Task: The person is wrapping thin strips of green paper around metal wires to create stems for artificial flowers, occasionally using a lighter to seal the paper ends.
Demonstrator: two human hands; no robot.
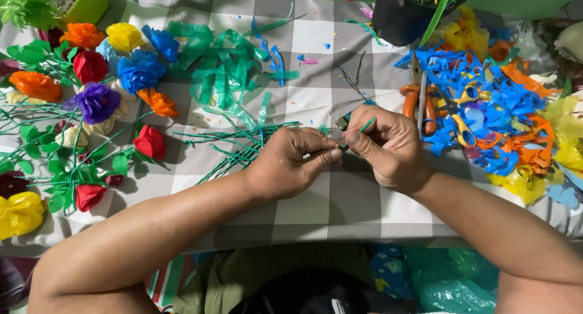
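Big surface [316,192] under a grey-and-white checked cloth, pretty much buried in craft stuff. Crinkly plastic flowers [91,101] piled on the left, red, orange, blue, purple, yellow, with green leaves on thin stems. Heap of blue, orange and yellow scraps [510,132] on the right, orange-handled scissors [419,98] lying in it. Tangle of green strips [225,71] up top, bundle of skinny green stems [237,147] in the middle. Left hand [288,162] curled nearly closed, fingertips pinching a thin green stem [364,127]. Right hand [388,147] closed too, pinching the same stem right beside it, tip poking up. Both just above the cloth, centre.
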